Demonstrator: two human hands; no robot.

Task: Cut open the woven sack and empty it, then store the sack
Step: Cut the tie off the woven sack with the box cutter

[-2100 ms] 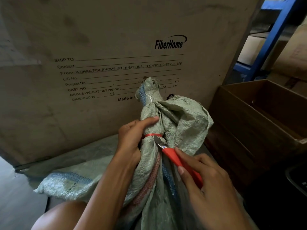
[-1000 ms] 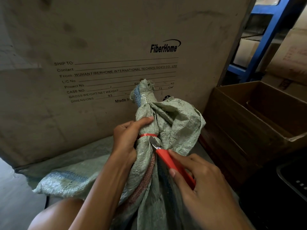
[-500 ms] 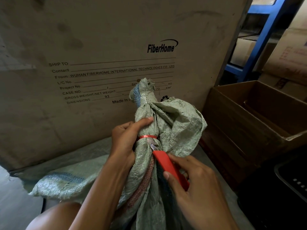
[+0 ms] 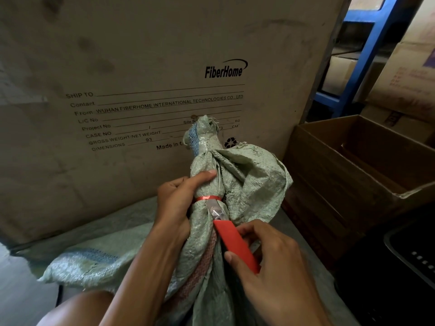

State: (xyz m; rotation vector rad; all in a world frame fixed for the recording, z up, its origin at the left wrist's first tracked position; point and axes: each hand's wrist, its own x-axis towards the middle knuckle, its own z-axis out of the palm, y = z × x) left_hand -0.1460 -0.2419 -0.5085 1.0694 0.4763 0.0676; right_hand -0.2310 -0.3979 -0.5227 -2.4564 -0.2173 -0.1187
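Note:
A pale green woven sack [image 4: 254, 175] stands in front of me, its neck bunched and bound by a thin red tie [image 4: 208, 198]. My left hand [image 4: 179, 201] is shut around the neck at the tie, thumb resting above it. My right hand [image 4: 270, 262] grips a red utility knife [image 4: 235, 243]. Its metal blade tip [image 4: 215, 209] points up and lies against the sack just under the red tie. The sack's contents are hidden.
A large FiberHome cardboard box [image 4: 141, 78] stands right behind the sack. An open brown carton [image 4: 367, 165] sits to the right, blue shelving [image 4: 367, 50] behind it. A second green sack [image 4: 94, 250] lies flat at lower left. A dark plastic object [image 4: 409, 255] is at the right edge.
The knife has slid a little up the sack, so its blade tip now sits closer under the red tie. My left hand keeps the same hold on the neck.

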